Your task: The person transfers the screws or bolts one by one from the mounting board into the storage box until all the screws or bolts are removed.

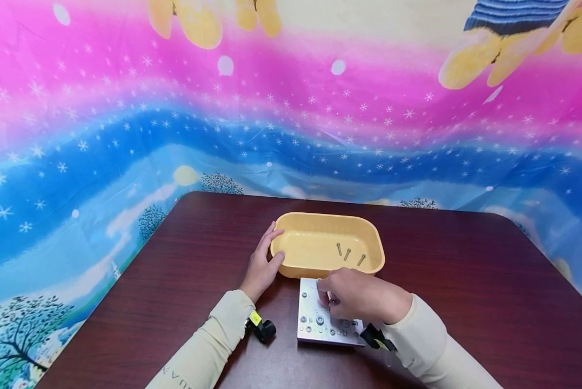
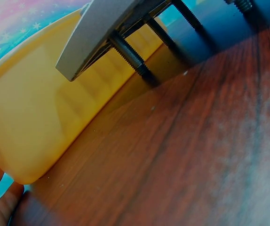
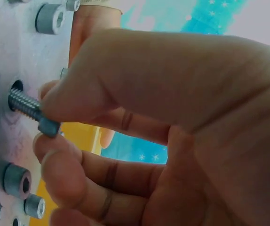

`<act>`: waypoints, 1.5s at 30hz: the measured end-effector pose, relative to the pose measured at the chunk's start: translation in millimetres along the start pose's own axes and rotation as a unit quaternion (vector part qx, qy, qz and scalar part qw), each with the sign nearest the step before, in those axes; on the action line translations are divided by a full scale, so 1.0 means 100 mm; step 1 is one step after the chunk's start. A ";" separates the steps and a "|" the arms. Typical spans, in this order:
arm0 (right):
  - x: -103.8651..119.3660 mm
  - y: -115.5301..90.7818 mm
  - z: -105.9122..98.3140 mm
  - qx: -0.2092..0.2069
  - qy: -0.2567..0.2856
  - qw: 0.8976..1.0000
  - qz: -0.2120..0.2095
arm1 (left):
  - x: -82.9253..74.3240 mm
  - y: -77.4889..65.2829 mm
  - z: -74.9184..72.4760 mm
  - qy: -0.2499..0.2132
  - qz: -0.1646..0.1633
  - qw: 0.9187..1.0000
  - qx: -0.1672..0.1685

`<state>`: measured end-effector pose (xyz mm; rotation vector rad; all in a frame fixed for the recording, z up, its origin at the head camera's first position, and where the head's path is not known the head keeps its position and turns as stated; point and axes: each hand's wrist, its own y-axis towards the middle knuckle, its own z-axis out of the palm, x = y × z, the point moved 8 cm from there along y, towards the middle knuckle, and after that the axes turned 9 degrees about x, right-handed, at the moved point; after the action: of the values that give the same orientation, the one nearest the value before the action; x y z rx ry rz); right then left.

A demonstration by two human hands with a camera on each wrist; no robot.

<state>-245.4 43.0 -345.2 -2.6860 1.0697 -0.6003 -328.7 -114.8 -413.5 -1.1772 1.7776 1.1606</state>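
Observation:
My right hand [image 1: 356, 294] is over a silver metal plate [image 1: 307, 336]. In the right wrist view its thumb and fingers pinch a socket head bolt [image 3: 27, 104] near the head. The bolt's threaded end sits in a hole of the plate and the shank leans. Other bolts [image 3: 16, 181] of several sizes stand in the plate, and their threaded ends [image 2: 128, 54] stick out below it in the left wrist view. My left hand [image 1: 263, 265] holds the left end of a yellow plastic bin [image 1: 327, 218], thumb and fingers at its rim.
Three loose bolts [image 1: 347, 254] lie in the right part of the bin. The plate is right in front of the bin's near wall, raised above the dark wooden table [image 1: 213, 237]. A printed cloth [image 1: 291, 108] hangs behind the table.

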 end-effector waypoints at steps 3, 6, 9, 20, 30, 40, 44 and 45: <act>-0.01 0.01 0.00 -0.005 0.002 1.000 -0.006 | 0.00 0.00 0.00 -0.002 0.000 1.000 0.001; -0.02 0.02 0.00 -0.006 0.007 1.000 -0.004 | 0.00 0.00 0.01 -0.003 0.001 1.000 0.001; -0.04 0.02 0.00 -0.001 0.014 1.000 0.003 | 0.00 0.00 0.00 -0.003 0.001 1.000 0.000; -0.05 0.02 0.02 0.011 0.027 1.000 0.013 | -0.01 0.01 0.00 -0.006 0.000 1.000 -0.001; -0.03 0.01 0.02 0.010 0.027 1.000 0.012 | 0.01 0.01 0.00 -0.004 0.001 1.000 -0.001; -0.06 0.01 0.00 0.000 0.022 1.000 0.003 | -0.01 0.00 0.00 -0.009 0.013 1.000 -0.001; -0.07 -0.02 -0.07 -0.022 0.015 1.000 -0.013 | -0.01 -0.01 0.00 -0.007 0.011 1.000 -0.001; -0.07 -0.03 -0.10 -0.029 0.012 0.999 -0.015 | -0.01 -0.01 0.00 -0.006 0.010 1.000 -0.001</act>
<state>-252.5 49.3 -337.9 -2.7558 1.0723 -0.6182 -327.7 -115.0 -412.6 -1.1531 1.7836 1.1795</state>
